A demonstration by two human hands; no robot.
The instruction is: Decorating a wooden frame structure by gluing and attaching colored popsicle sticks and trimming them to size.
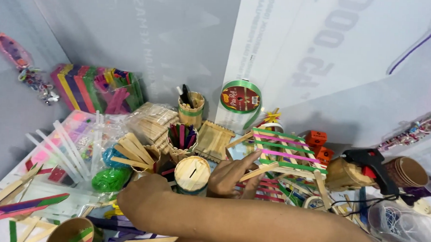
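Fingers of the one hand in view (232, 176) are the only grip to judge, and they lie loosely spread, fingertips touching the lower left edge of a small rack built of pale craft sticks with green and pink cross slats (287, 154); nothing is clamped between them. Which hand it is cannot be told (the forearm crosses the frame from the lower right), and no second hand shows.

From the head camera, the rack stands tilted on the crowded table, right of centre. Just left of the hand sits a round craft-stick box with a slotted lid (192, 173). Behind it stands a cup of coloured sticks (182, 138). A green ribbon spool (240, 99) leans on the wall, and a black glue gun (370, 164) lies to the right.
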